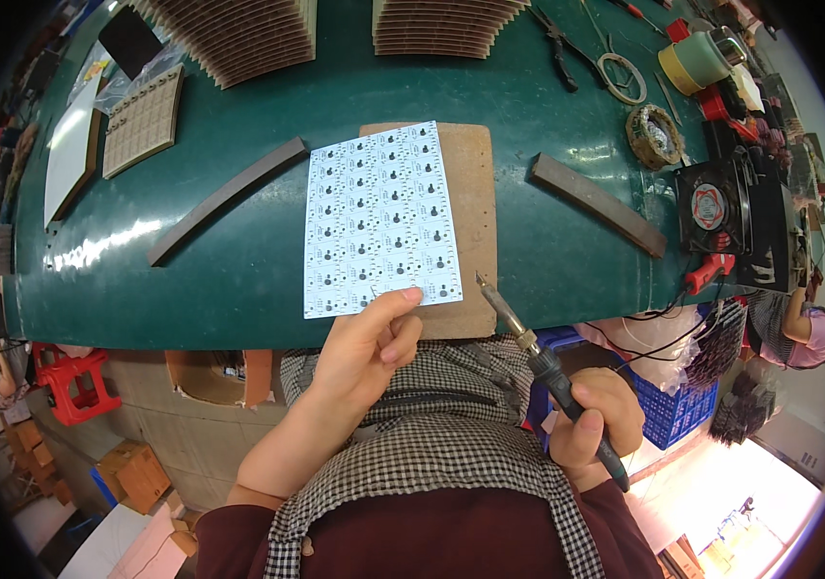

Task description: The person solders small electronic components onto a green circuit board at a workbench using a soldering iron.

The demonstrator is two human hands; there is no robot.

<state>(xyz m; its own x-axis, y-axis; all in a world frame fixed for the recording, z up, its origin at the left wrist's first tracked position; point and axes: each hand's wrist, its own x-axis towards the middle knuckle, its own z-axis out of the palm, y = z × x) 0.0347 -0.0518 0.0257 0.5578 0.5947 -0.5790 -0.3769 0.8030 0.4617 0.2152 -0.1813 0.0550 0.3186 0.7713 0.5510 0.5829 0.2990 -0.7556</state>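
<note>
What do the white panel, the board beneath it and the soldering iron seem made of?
White panel: probably coated circuit-board laminate, given its repeated printed patterns. Board beneath: perhaps fibreboard, matte and brown. Soldering iron: metal barrel, shiny; dull dark handle, likely plastic.

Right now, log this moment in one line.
left hand: holds white circuit panel by near edge | right hand: grips soldering iron, tip off panel | nearby: brown board beneath panel

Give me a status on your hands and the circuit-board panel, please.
Left hand holding white circuit-board panel by its near edge. Right hand gripping soldering iron, tip right of panel. Nothing visible between tip and panel.
</note>
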